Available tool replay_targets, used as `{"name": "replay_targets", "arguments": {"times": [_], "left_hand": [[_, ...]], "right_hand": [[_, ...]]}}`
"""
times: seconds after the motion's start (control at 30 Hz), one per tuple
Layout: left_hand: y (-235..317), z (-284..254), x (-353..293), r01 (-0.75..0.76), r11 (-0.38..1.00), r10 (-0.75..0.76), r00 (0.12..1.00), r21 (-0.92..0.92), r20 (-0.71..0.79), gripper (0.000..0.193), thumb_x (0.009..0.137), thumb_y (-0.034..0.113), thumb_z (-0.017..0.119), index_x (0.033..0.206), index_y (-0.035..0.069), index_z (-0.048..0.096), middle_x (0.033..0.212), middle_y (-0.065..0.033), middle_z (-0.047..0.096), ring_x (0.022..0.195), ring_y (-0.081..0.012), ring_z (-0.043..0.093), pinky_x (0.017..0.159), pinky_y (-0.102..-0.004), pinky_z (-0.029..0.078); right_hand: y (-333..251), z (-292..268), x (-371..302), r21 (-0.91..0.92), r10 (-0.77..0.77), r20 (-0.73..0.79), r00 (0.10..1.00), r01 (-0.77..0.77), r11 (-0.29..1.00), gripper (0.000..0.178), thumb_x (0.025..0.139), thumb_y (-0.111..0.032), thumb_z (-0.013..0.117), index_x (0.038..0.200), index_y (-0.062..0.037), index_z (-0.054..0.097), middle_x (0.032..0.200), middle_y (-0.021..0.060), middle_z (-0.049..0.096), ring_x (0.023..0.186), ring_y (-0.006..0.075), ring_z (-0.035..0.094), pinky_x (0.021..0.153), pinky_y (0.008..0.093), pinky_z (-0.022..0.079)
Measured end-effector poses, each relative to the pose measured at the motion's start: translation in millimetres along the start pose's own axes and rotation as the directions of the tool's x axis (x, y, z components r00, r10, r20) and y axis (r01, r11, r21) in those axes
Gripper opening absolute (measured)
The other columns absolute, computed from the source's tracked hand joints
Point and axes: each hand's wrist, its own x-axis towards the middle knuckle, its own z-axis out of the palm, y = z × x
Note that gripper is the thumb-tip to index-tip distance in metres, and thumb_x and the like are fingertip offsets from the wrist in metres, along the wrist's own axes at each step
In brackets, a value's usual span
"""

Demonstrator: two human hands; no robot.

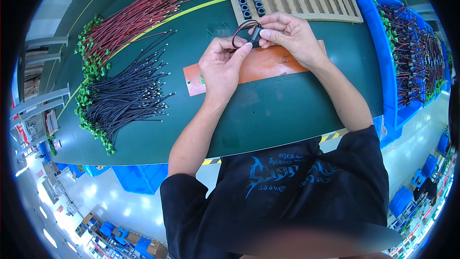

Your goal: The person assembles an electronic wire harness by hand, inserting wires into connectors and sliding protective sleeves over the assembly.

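Above the orange board (263, 71), my two hands meet around a small black cylindrical part (256, 34). A thin dark red and black wire (235, 34) loops out from its top toward my left fingers. My right hand (298, 39) grips the cylinder between thumb and fingers. My left hand (221, 67) is closed in a pinch on the wire, its thumb tip close to the cylinder's lower end. Fingers partly hide where the wire and cylinder meet.
Red wires (139, 19) and black wires (132, 91) with green ends lie at left on the green table (287, 110). Behind my hands is a slotted tan tray (306, 17) with black cylinders (246, 0). A blue bin (390, 91) of wired parts stands right.
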Motion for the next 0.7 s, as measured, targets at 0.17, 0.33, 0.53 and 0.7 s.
{"name": "replay_targets", "arguments": {"times": [0.17, 0.33, 0.53, 0.7], "left_hand": [[-0.4, -3.2, -0.5, 0.015, 0.999, -0.017, 0.998, 0.036, 0.057, 0.015, 0.085, -0.011, 0.074, 0.087, -0.002, 0.062, 0.099, -0.0108, 0.068, 0.091, -0.0137, 0.065, 0.085, -0.0279, 0.057], [-3.2, -4.6, -1.5, -0.074, 0.985, 0.059, 0.993, 0.158, 0.101, 0.016, 0.083, -0.012, 0.074, 0.087, -0.002, 0.063, 0.102, -0.0107, 0.066, 0.098, -0.0167, 0.065, 0.091, -0.0303, 0.055], [2.8, -7.0, -1.0, -0.023, 0.981, -0.006, 0.989, 0.191, 0.149, 0.017, 0.082, -0.014, 0.075, 0.086, -0.003, 0.062, 0.106, -0.0098, 0.061, 0.098, -0.0155, 0.063, 0.091, -0.0299, 0.055], [5.7, -6.2, -4.7, -0.034, 0.976, -0.008, 0.981, 0.215, 0.195, 0.018, 0.085, -0.01, 0.074, 0.097, -0.002, 0.063, 0.104, -0.0081, 0.059, 0.095, -0.0141, 0.062, 0.087, -0.0273, 0.054]], "right_hand": [[8.6, -3.3, -1.6, 0.017, 0.006, 0.02, 1.0, -0.007, 1.0, 0.028, 0.097, -0.004, 0.065, 0.123, 0.0051, 0.06, 0.1, 0.0113, 0.072, 0.086, 0.0131, 0.068, 0.083, 0.028, 0.058], [16.0, 3.9, -8.4, 0.039, -0.014, 0.031, 0.999, 0.013, 0.999, 0.025, 0.098, -0.004, 0.064, 0.121, 0.0055, 0.059, 0.099, 0.0131, 0.071, 0.086, 0.0156, 0.07, 0.081, 0.0291, 0.059], [15.6, 2.8, -11.6, 0.015, 0.002, 0.004, 1.0, -0.002, 1.0, 0.024, 0.101, -0.01, 0.062, 0.118, 0.0059, 0.061, 0.094, 0.0125, 0.071, 0.084, 0.0147, 0.07, 0.077, 0.0285, 0.06], [14.7, 7.9, -10.4, -0.021, -0.047, -0.071, 0.996, 0.045, 0.999, 0.02, 0.101, -0.012, 0.062, 0.11, 0.0056, 0.065, 0.088, 0.0109, 0.071, 0.079, 0.014, 0.07, 0.075, 0.0284, 0.06]]}}
